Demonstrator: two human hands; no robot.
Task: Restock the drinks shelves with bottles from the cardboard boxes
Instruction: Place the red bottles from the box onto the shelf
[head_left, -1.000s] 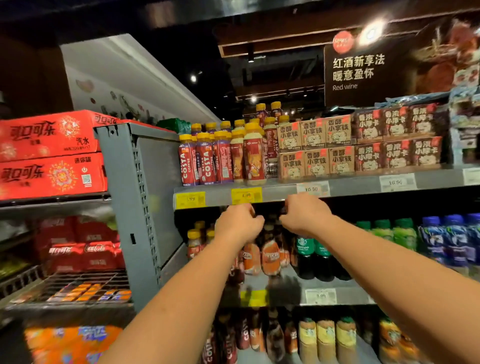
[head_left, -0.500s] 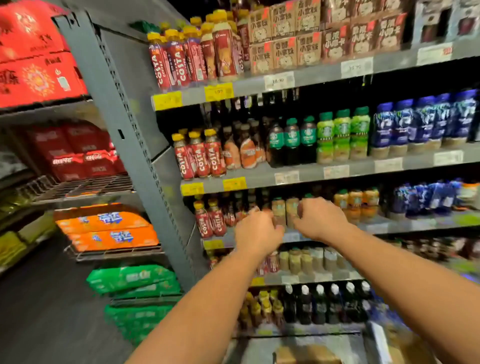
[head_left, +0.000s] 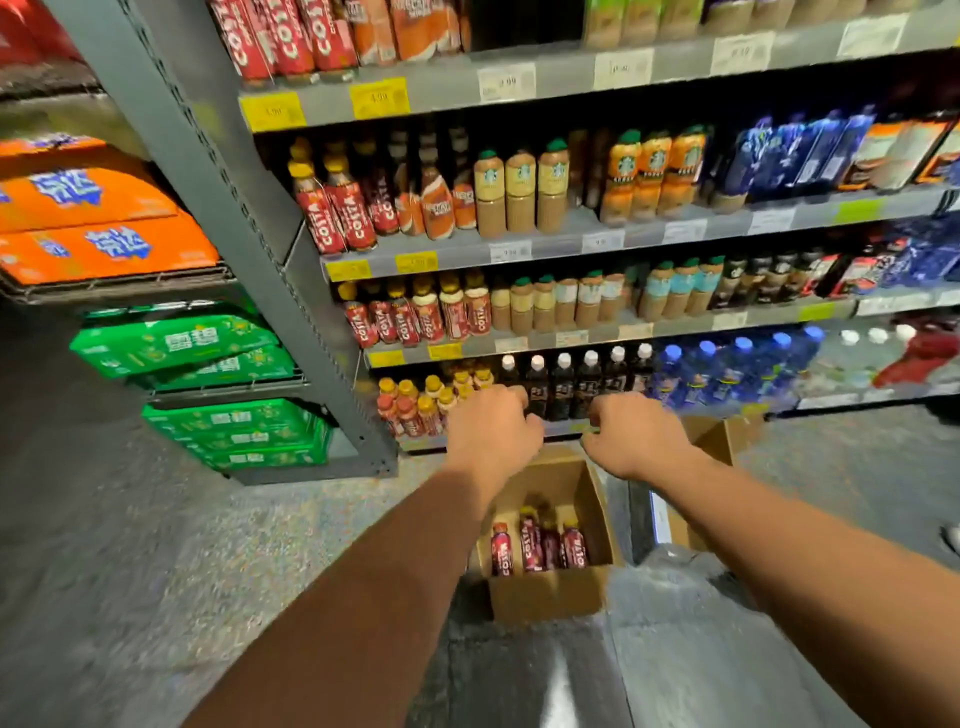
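- Head view: both bare forearms reach forward and down from the bottom of the frame, converging toward the floor in front of the drinks shelves (head_left: 519, 249).
- The left hand (head_left: 491, 434) hangs knuckles-up with its fingers curled loosely under; it grips nothing.
- The right hand (head_left: 636, 434) mirrors it, wrist bent down and fingers curled inward, also empty (the fingertips themselves are turned away, so their exact spacing cannot be told).
- The two hands sit near each other but apart, above the far rim of an open cardboard box (head_left: 550, 592) standing on the speckled floor.
- Inside that box, a few red Costa bottles (head_left: 530, 543) stand upright against the near wall; the rest of the box floor looks bare.
- A second cardboard box (head_left: 719, 434) sits just behind the right hand, at the foot of the shelving.
- The bottom shelf behind the hands carries yellow-capped bottles (head_left: 415, 408) at the left, then dark white-capped bottles (head_left: 563, 384).
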